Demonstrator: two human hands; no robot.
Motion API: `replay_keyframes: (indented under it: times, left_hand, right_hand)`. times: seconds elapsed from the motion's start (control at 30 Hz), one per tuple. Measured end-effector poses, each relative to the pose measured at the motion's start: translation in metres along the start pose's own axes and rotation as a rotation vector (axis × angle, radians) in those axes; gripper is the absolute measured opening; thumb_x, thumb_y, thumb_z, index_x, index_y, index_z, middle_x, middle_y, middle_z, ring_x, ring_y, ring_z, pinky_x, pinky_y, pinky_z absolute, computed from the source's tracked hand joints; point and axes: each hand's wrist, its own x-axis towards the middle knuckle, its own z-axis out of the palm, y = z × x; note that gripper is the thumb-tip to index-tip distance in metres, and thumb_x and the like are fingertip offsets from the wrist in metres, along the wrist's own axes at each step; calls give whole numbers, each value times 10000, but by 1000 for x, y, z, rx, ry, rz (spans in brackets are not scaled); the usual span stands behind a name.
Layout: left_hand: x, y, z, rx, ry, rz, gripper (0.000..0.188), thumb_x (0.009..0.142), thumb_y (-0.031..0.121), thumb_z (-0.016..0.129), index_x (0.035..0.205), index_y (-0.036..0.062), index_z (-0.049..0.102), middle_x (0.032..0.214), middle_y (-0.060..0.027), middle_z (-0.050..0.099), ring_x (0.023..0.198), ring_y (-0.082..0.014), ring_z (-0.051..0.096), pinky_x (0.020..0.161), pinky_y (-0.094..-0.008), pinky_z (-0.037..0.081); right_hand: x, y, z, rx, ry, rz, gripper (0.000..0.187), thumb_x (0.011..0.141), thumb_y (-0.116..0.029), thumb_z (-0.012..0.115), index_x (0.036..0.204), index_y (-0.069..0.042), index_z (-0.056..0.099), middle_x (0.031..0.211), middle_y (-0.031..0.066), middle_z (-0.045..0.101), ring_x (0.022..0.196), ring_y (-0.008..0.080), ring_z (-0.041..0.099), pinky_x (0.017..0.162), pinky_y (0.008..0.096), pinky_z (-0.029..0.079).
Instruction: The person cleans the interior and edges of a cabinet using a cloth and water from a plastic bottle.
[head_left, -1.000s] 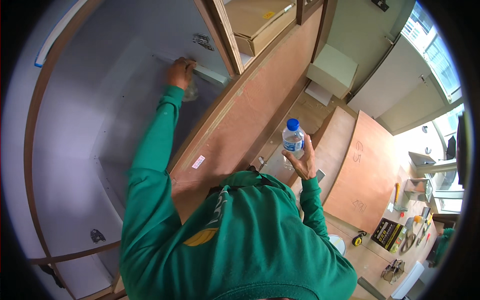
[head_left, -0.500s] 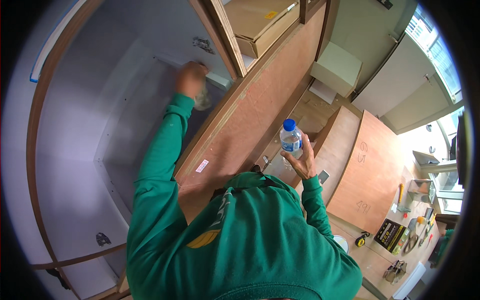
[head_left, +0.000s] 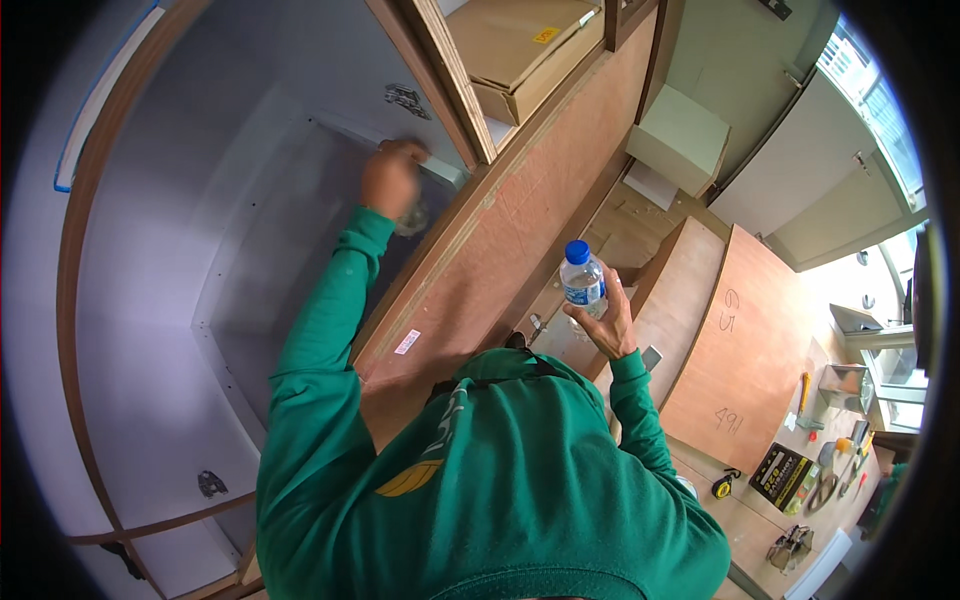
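Note:
My left hand [head_left: 390, 182] is inside a pale-lined cabinet [head_left: 140, 250], next to a white strip [head_left: 443, 170] along its inner edge. The fingers are closed and somewhat blurred. A pale, crumpled rag [head_left: 412, 218] shows below the hand, partly hidden by it. On the right, my right hand [head_left: 612, 322] is wrapped round a clear plastic bottle [head_left: 583, 287] with a blue cap and a blue label. The bottle is held upright, with its cap on.
Metal hinges [head_left: 408, 100] are fixed to the cabinet wall. A cardboard box [head_left: 525, 50] lies in the neighbouring compartment. To the right are a large wooden panel [head_left: 750, 340], a tape measure [head_left: 724, 486], a black box [head_left: 783, 477] and several tools. A white box [head_left: 682, 140] stands further off.
My left hand has shifted slightly down and right along the cabinet's inner edge, the rag with it. My right hand keeps the bottle in nearly the same place.

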Motion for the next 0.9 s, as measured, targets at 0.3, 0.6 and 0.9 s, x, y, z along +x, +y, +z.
replay_keyframes:
  times: [0.3,0.6,0.9]
  left_hand:
    - [2,-2,-2,56,48,21,94,833,-43,567,848,14,640,900,-195,666,792,-391,650,724,-436,515]
    - [9,-12,-11,1,6,-222,87,846,-26,534,849,12,613,807,-217,626,792,-400,633,721,-435,505]
    - [20,-51,-10,58,-20,-295,49,877,26,579,874,37,627,893,-180,668,781,-362,642,705,-401,501]
  right_hand:
    - [14,-4,6,29,-20,-31,803,721,-197,835,1420,-44,470,1253,180,578,1178,366,552,1025,439,434]
    - [8,-4,9,11,-31,-39,790,725,-189,831,1417,-53,474,1247,174,575,1169,361,548,1020,438,434]
    - [5,-9,6,-4,-25,-49,782,719,-186,816,1412,-52,478,1223,178,578,1163,377,541,1037,445,420]
